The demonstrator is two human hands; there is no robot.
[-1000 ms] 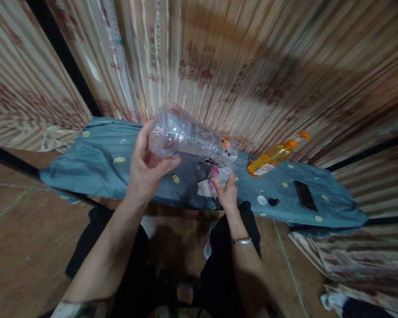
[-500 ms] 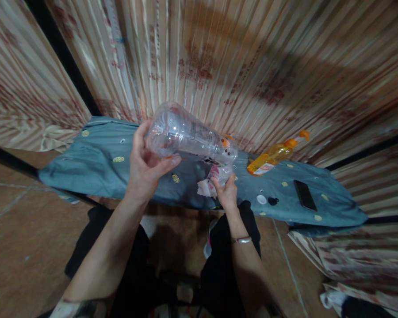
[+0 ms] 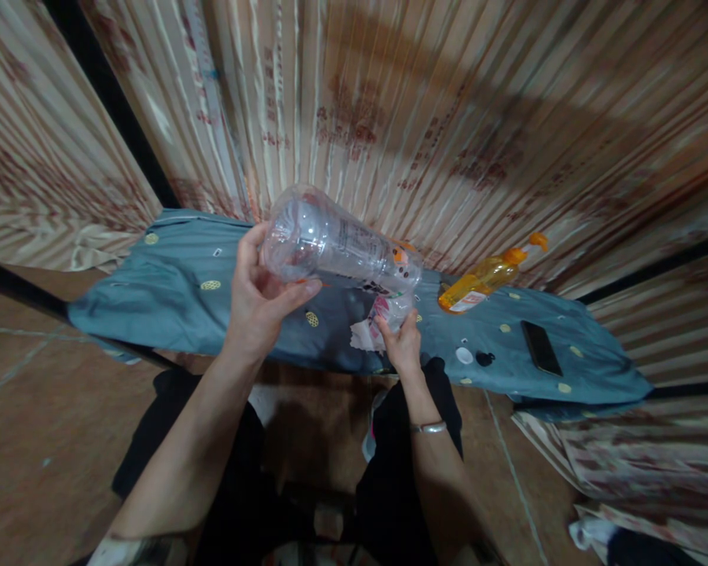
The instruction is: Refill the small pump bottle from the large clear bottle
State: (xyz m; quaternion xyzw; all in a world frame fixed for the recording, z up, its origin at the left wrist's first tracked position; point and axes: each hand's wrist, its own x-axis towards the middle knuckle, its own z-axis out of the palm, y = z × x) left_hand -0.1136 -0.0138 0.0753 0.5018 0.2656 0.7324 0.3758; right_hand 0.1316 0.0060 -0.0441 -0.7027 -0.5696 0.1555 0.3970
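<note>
A large clear plastic bottle (image 3: 336, 236) with dark print and an orange picture on its side lies tilted in the air, its narrower end down to the right. My left hand (image 3: 256, 295) is closed round its wide end. Under the bottle's right end, my right hand (image 3: 402, 342) grips a smaller clear plastic container (image 3: 394, 308) with pink marks. Whether the two pieces touch is hard to tell. From the left of my right fingers sticks out a whitish ragged-edged piece (image 3: 366, 336), like paper or a label.
On the blue patterned cloth (image 3: 182, 306) stands an orange pump bottle (image 3: 484, 281). Nearer me lie a white round cap (image 3: 464, 356), a small black piece (image 3: 484, 358) and a dark phone (image 3: 541, 347). A pleated curtain (image 3: 377, 118) hangs behind, with black frame bars (image 3: 112, 94) at the sides.
</note>
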